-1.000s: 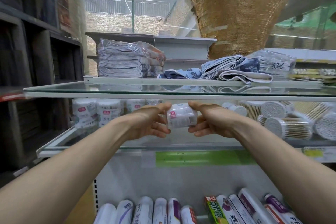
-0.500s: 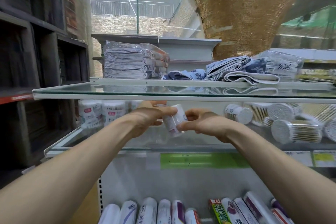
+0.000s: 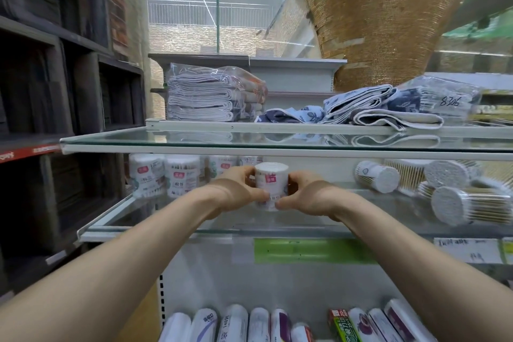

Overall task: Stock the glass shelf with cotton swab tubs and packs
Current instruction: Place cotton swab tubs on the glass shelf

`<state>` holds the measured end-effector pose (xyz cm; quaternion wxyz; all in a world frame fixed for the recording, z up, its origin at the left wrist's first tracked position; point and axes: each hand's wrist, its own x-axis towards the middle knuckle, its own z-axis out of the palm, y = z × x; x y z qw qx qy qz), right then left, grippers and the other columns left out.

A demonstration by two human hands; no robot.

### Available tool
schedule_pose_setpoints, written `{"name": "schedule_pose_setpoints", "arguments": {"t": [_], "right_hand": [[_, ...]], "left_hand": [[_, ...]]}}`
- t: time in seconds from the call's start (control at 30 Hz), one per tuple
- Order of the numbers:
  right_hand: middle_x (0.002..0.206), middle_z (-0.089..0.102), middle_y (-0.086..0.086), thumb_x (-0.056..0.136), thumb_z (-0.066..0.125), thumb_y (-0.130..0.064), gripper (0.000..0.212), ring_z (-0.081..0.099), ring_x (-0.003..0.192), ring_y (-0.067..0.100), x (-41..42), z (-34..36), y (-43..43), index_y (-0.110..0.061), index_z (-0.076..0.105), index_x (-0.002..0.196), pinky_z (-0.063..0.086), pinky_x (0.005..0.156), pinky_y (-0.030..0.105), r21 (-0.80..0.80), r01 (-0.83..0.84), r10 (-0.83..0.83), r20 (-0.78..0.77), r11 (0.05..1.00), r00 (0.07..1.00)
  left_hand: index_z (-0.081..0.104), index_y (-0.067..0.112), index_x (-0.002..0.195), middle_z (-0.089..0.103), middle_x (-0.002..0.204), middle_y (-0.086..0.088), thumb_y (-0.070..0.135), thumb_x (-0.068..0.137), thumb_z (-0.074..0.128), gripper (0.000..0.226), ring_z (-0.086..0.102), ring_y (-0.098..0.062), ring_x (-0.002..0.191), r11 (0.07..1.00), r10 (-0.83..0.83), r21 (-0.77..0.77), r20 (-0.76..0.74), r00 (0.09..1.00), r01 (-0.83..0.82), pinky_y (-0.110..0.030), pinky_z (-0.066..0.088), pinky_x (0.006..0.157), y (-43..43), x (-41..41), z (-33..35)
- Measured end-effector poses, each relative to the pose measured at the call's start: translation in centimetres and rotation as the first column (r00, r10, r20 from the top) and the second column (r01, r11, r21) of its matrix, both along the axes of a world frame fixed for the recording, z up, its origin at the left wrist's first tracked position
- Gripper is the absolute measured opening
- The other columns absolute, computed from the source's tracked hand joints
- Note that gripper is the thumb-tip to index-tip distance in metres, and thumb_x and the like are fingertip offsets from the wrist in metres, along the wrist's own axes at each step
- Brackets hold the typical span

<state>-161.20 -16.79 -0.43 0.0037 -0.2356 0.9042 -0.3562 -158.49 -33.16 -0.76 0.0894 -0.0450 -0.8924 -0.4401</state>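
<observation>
Both hands (image 3: 277, 194) cup the upright tub (image 3: 270, 186) — arms outstretched.

- A white, pink-labelled tub (image 3: 271, 184) is standing upright over the glass shelf's (image 3: 125, 216) middle, left hand (image 3: 238, 189) and right hand (image 3: 308, 195) gripping its sides.
- More tubs (image 3: 166, 175) are standing in a row at its back left.
- One tub (image 3: 377, 176) is lying sideways right of middle.
- Clear packs (image 3: 469, 204) of wooden-stick swabs are lying piled at its right end.

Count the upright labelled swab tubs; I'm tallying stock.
5: held tub between left hand and right hand; two front tubs at left on the glass shelf; two rear tubs beyond, partly hidden. Others may hide.
</observation>
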Motion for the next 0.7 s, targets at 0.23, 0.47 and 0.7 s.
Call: {"name": "schedule_pose_setpoints", "arguments": {"t": [0.23,0.47,0.7], "right_hand": [[0.083,0.062,0.001,0.082,0.071,-0.020,0.010,0.056,0.078,0.017,-0.8,0.0,-2.3,-0.014,0.064,0.087,0.043,0.062,0.023,0.055,0.013,-0.007,-0.092,0.998,0.996],[0.085,0.066,0.004,0.082,0.069,-0.021,0.023,0.056,0.072,0.014,-1.9,0.0,-4.0,-0.007,0.070,0.101,0.043,0.065,0.025,0.085,-0.005,0.016,-0.138,0.996,0.990],[0.084,0.067,0.008,0.081,0.071,-0.018,0.021,0.056,0.072,0.015,-3.2,0.1,-2.1,-0.004,0.070,0.096,0.042,0.062,0.025,0.077,0.013,-0.003,-0.130,0.997,0.991]], "left_hand": [[0.067,0.016,0.107,0.068,0.098,0.001,0.021,0.080,0.073,0.028,0.062,-0.014,0.087,0.983,0.119,-0.142,-0.012,0.993,-0.120,-0.024,0.046,0.078,-0.6,-0.3,0.1],[0.068,0.015,0.105,0.070,0.098,-0.003,0.018,0.080,0.072,0.026,0.064,-0.017,0.089,0.972,0.178,-0.156,0.007,0.984,-0.175,-0.028,0.051,0.084,-1.8,-1.3,0.1],[0.067,0.017,0.095,0.067,0.089,0.000,0.019,0.082,0.069,0.013,0.063,-0.017,0.083,0.964,0.109,-0.240,-0.017,0.994,-0.110,-0.024,0.048,0.074,0.0,-2.5,0.4]]}}
